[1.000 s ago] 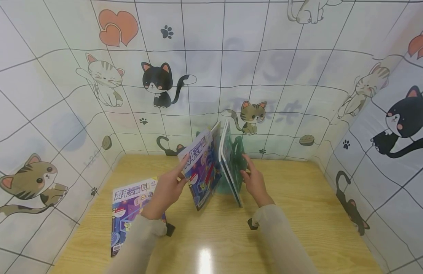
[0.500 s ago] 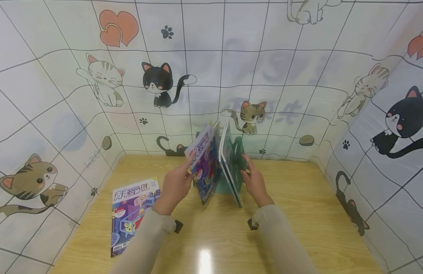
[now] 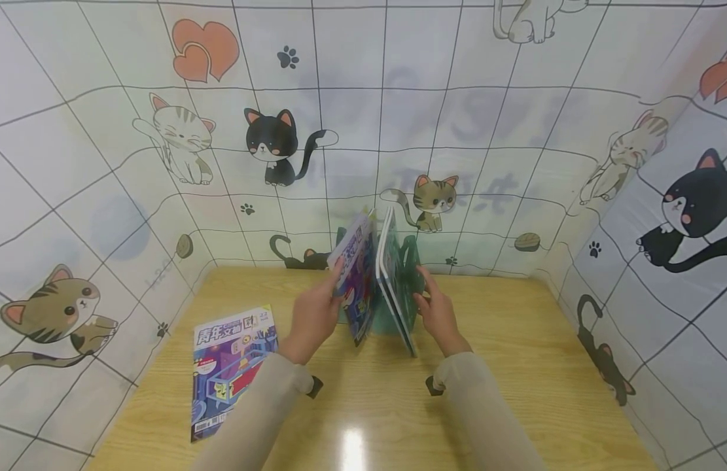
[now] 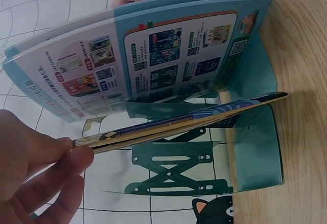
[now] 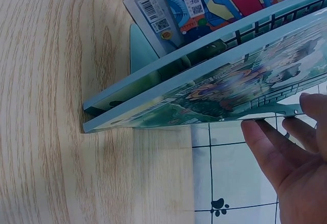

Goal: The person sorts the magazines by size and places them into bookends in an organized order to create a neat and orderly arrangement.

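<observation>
My left hand (image 3: 316, 317) pinches the near edge of a purple-and-blue magazine (image 3: 357, 294) between thumb and fingers. It stands on edge, leaning, inside a green expandable bookend (image 4: 260, 155) with crisscross bars. Two thin light-blue books (image 4: 176, 55) stand tilted against the bookend's right side, apart from the magazine at the front. My right hand (image 3: 440, 320) holds the bookend's right end panel with thumb and fingers, just outside the books. In the right wrist view its fingertips (image 5: 250, 128) are at that panel's edge. The bookend's middle is partly hidden.
A similar magazine (image 3: 230, 373) lies flat on the wooden table (image 3: 516, 366) at the left, partly under my left sleeve (image 3: 263, 405). Right behind the bookend rises a white gridded backdrop (image 3: 351, 144) with cartoon cats, which also encloses both sides.
My left hand has moved right and slightly inward with the magazine, bringing it more upright and closer to the light-blue books. The right hand and books have stayed put.
</observation>
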The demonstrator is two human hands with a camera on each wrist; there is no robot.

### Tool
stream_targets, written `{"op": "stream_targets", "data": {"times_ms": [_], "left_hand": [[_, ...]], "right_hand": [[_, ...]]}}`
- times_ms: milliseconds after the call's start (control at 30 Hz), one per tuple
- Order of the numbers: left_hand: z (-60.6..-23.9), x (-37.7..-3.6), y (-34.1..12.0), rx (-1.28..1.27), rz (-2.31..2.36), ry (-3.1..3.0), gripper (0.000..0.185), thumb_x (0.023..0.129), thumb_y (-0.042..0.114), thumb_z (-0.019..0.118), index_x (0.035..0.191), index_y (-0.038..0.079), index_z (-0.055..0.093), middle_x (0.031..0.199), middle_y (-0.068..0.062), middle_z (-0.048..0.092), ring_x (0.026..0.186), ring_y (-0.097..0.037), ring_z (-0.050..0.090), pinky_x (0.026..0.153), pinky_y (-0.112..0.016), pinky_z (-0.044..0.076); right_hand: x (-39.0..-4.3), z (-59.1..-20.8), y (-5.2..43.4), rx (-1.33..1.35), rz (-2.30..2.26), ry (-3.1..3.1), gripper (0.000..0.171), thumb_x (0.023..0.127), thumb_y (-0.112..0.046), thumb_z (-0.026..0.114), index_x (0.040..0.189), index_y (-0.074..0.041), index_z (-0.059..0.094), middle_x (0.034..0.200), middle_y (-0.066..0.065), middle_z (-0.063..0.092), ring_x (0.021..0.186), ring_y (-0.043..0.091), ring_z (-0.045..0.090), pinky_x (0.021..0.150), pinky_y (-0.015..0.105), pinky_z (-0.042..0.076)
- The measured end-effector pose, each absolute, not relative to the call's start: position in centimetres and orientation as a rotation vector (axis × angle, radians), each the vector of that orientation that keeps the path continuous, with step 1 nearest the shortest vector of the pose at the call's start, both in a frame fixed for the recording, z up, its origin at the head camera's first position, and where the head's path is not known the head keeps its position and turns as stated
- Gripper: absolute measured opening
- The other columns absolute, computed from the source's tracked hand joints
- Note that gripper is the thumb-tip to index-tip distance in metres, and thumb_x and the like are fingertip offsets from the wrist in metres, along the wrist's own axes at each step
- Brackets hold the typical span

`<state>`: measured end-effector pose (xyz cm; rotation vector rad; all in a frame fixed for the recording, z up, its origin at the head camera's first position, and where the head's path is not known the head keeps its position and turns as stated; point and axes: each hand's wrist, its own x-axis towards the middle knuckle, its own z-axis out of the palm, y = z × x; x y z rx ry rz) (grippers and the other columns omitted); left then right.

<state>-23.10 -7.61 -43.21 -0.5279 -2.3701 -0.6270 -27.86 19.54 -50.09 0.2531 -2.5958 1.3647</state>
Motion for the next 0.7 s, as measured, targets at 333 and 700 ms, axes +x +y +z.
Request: {"op": "stream_targets", "data": {"times_ms": [333,700], "left_hand": [[-43.9,-24.1,-6.5,-0.528,-0.577,-2.384,0.079,0.080,0.000,0.073,0.150,0.014,0.039,0.094,-0.013,0.072,0.050,-0.014,0.048,0.042,-0.027,0.036],[-43.7,-24.4,-5.6,-0.496,-0.553,-2.339,0.080,0.076,-0.004,0.072,0.149,0.013,0.042,0.071,-0.009,0.066,0.042,-0.009,0.029,0.037,-0.026,0.026]], "right_hand": [[-27.6,-50.0,19.6,0.260,1.379,-2.583,0.066,0.098,-0.005,0.056,0.152,-0.030,0.027,0.143,0.030,0.041,0.111,0.043,0.059,0.074,0.041,0.056],[-27.6,-49.8,19.6,0.252,1.385,-2.585,0.066,0.098,-0.006,0.056,0.152,-0.032,0.027,0.144,0.030,0.040,0.111,0.044,0.059,0.074,0.041,0.056]]}}
